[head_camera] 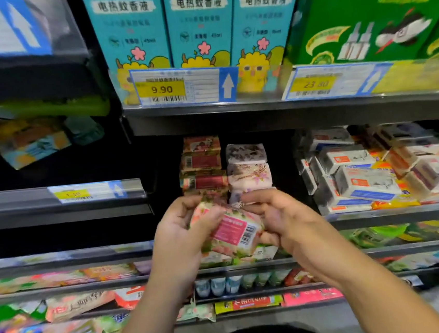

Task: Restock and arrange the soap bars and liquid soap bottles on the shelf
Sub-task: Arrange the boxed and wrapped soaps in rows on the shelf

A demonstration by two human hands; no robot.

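Observation:
A pink floral-wrapped soap bar (230, 230) with a pink label and a barcode is held in front of the middle shelf. My left hand (182, 238) grips its left side, fingers curled over the top. My right hand (275, 214) holds its right end from the other side. Just behind the hands stand two stacks of soap bars: a red-wrapped stack (203, 162) and a white-and-pink floral stack (248, 168). More soap bars (236, 255) lie on the shelf under the hands, partly hidden.
A heap of white boxed soaps (360, 176) fills the shelf to the right. Teal boxes (197, 22) and green boxes (370, 12) stand on the shelf above, behind price tags (183, 87). Lower shelves hold packets and small bottles (217, 286). The shelf bay to the left is dark.

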